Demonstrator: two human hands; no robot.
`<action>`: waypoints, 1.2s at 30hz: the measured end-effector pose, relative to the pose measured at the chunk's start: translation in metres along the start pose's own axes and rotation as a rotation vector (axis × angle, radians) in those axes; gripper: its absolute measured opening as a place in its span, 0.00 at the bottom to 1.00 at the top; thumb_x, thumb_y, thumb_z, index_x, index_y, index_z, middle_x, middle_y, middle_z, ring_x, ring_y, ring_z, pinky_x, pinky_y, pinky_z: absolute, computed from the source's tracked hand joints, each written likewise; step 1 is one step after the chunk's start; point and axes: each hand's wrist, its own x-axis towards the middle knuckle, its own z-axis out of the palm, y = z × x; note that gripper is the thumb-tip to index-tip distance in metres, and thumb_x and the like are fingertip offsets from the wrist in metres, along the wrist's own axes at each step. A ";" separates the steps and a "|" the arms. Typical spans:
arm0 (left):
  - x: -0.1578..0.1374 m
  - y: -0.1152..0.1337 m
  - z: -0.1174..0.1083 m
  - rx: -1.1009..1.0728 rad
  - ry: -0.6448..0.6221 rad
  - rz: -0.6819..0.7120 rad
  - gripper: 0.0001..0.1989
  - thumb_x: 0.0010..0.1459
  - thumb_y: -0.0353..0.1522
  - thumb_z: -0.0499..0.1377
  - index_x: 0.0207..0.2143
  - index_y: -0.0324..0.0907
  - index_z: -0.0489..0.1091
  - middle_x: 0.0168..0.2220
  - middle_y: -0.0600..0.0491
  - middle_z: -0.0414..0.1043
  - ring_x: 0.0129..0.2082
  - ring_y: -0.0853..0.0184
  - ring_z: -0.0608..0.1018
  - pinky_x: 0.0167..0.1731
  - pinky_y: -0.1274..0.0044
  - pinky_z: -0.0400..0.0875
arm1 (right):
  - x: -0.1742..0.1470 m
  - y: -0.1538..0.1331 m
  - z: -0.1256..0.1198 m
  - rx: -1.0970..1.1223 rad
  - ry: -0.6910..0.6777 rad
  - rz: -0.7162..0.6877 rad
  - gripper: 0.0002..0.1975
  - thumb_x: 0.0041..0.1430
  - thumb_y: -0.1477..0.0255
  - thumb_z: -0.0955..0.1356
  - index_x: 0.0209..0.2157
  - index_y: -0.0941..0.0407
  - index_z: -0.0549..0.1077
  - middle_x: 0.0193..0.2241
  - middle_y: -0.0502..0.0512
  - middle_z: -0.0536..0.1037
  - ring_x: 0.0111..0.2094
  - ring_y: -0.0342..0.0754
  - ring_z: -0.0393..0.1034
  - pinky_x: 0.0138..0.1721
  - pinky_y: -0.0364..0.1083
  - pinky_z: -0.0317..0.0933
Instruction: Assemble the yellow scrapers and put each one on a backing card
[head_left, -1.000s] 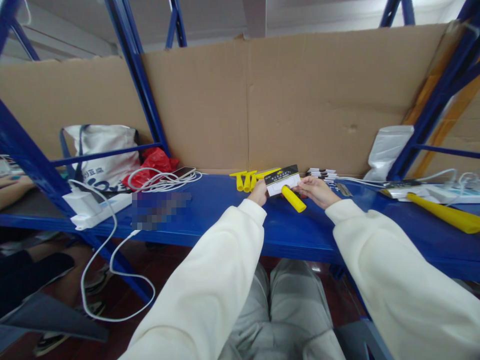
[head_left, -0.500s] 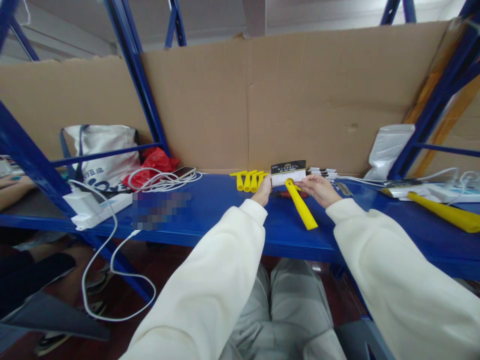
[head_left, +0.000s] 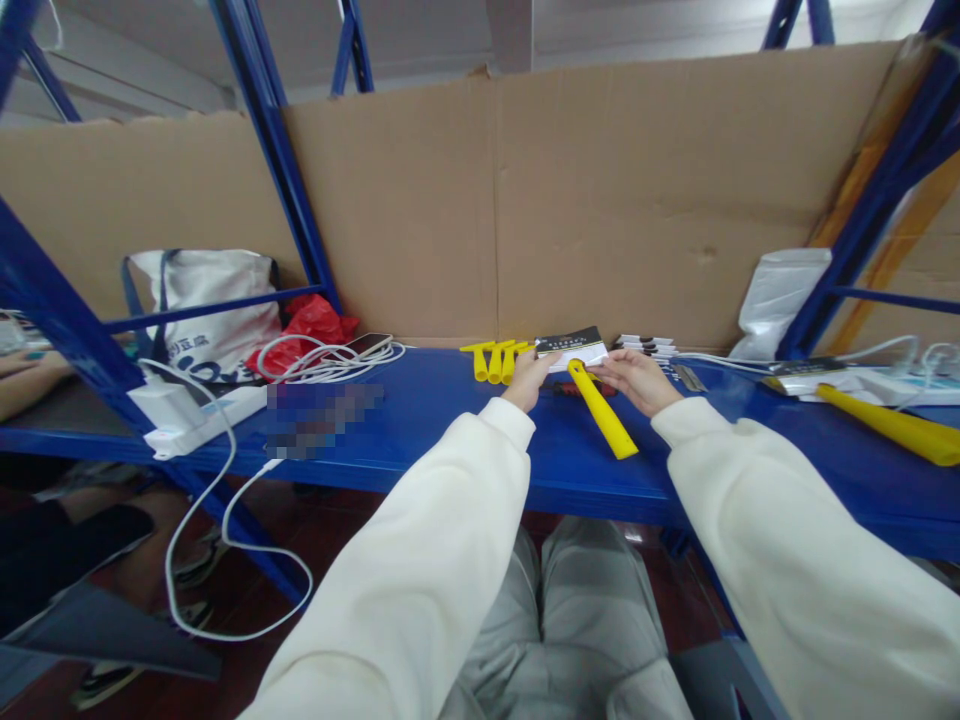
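My left hand is closed on the left edge of a black-and-white printed card, its fingers partly hidden behind it. The fingers of my right hand are pinched at the card's right lower corner. A long yellow plastic handle slants toward me from under the card's front edge; its far end overlaps the card, and I cannot tell whether it is held or lies on the table. Something red and black shows partly behind it. Just left of my left hand, several yellow T-shaped plastic tools lie in a row.
Small black-and-white packets are stacked behind my right hand. A larger yellow piece lies at the right by a power strip. Coiled white cable, a red bag and a cloth bag sit left. Another person's hand shows far left.
The card has tipped back flatter and dropped slightly between my hands. The yellow handle has barely moved. Both hands stay in nearly the same place.
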 end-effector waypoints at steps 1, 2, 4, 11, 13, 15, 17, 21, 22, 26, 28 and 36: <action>0.001 -0.001 0.000 -0.003 0.039 0.012 0.07 0.44 0.20 0.64 0.23 0.40 0.74 0.28 0.52 0.78 0.32 0.66 0.79 0.40 0.74 0.73 | -0.001 0.000 0.000 0.001 0.001 0.000 0.14 0.47 0.79 0.76 0.25 0.55 0.67 0.28 0.50 0.80 0.34 0.46 0.79 0.39 0.44 0.73; 0.003 -0.001 -0.001 -0.006 0.074 0.018 0.08 0.43 0.20 0.64 0.23 0.40 0.73 0.27 0.52 0.77 0.32 0.66 0.79 0.40 0.74 0.73 | -0.001 -0.001 0.001 0.004 0.004 0.001 0.13 0.47 0.80 0.76 0.25 0.55 0.68 0.28 0.50 0.80 0.34 0.45 0.79 0.39 0.43 0.73; 0.006 -0.002 -0.002 -0.016 0.121 0.026 0.08 0.42 0.19 0.63 0.22 0.40 0.72 0.25 0.53 0.76 0.31 0.66 0.79 0.40 0.74 0.73 | -0.003 -0.002 0.002 0.010 0.016 -0.004 0.13 0.45 0.81 0.76 0.26 0.55 0.69 0.28 0.49 0.80 0.35 0.44 0.79 0.38 0.41 0.72; 0.011 -0.004 -0.006 0.027 0.249 0.074 0.14 0.39 0.17 0.61 0.28 0.40 0.70 0.29 0.55 0.74 0.36 0.65 0.78 0.43 0.74 0.71 | -0.004 0.001 0.003 -0.151 -0.023 -0.041 0.15 0.39 0.71 0.79 0.29 0.55 0.74 0.31 0.51 0.80 0.32 0.43 0.75 0.27 0.39 0.68; 0.011 -0.004 -0.006 0.027 0.296 0.068 0.18 0.39 0.16 0.61 0.33 0.40 0.70 0.35 0.53 0.75 0.40 0.65 0.78 0.45 0.74 0.71 | -0.003 0.003 0.002 -0.232 -0.035 -0.059 0.18 0.39 0.65 0.79 0.32 0.55 0.75 0.32 0.52 0.80 0.29 0.43 0.73 0.24 0.40 0.64; 0.009 -0.003 -0.005 0.030 0.340 0.056 0.21 0.39 0.16 0.61 0.37 0.41 0.69 0.41 0.50 0.74 0.44 0.64 0.77 0.47 0.73 0.70 | -0.002 0.005 0.001 -0.317 -0.042 -0.090 0.20 0.40 0.60 0.78 0.34 0.55 0.75 0.32 0.53 0.80 0.27 0.43 0.70 0.22 0.41 0.62; 0.007 -0.003 -0.004 0.038 0.359 0.057 0.23 0.39 0.15 0.61 0.38 0.42 0.68 0.45 0.49 0.73 0.49 0.64 0.76 0.49 0.74 0.70 | -0.002 0.006 0.000 -0.395 -0.057 -0.132 0.20 0.41 0.58 0.77 0.34 0.55 0.74 0.31 0.53 0.79 0.26 0.44 0.69 0.22 0.42 0.61; 0.001 0.000 -0.001 0.018 0.338 0.039 0.23 0.41 0.14 0.60 0.40 0.41 0.68 0.46 0.48 0.72 0.50 0.62 0.75 0.50 0.73 0.69 | -0.002 0.007 0.001 -0.491 -0.141 -0.191 0.19 0.41 0.57 0.76 0.30 0.55 0.73 0.26 0.53 0.78 0.26 0.45 0.70 0.27 0.46 0.66; 0.000 0.002 0.000 0.007 0.328 0.020 0.24 0.41 0.14 0.59 0.41 0.41 0.68 0.45 0.47 0.72 0.49 0.62 0.76 0.49 0.73 0.70 | -0.002 0.008 0.002 -0.501 -0.168 -0.198 0.19 0.41 0.56 0.76 0.30 0.55 0.73 0.26 0.53 0.78 0.26 0.46 0.70 0.30 0.47 0.67; -0.005 0.007 0.003 -0.017 0.341 -0.012 0.27 0.44 0.14 0.58 0.47 0.41 0.68 0.41 0.50 0.73 0.44 0.64 0.78 0.46 0.72 0.71 | 0.000 0.014 0.003 -0.542 -0.259 -0.226 0.18 0.43 0.57 0.76 0.30 0.55 0.73 0.27 0.53 0.78 0.30 0.48 0.73 0.38 0.51 0.70; -0.006 0.010 0.004 -0.028 0.363 -0.013 0.28 0.45 0.14 0.58 0.48 0.42 0.67 0.41 0.50 0.73 0.44 0.64 0.78 0.46 0.72 0.71 | 0.000 0.017 0.004 -0.548 -0.282 -0.241 0.18 0.44 0.59 0.76 0.34 0.54 0.74 0.29 0.53 0.78 0.33 0.48 0.74 0.41 0.51 0.71; -0.007 0.009 0.004 -0.040 0.324 -0.038 0.30 0.44 0.14 0.58 0.49 0.42 0.67 0.43 0.50 0.73 0.49 0.62 0.76 0.47 0.73 0.71 | -0.002 0.024 0.005 -0.535 -0.275 -0.205 0.24 0.44 0.67 0.76 0.43 0.53 0.68 0.37 0.54 0.77 0.37 0.47 0.75 0.44 0.50 0.71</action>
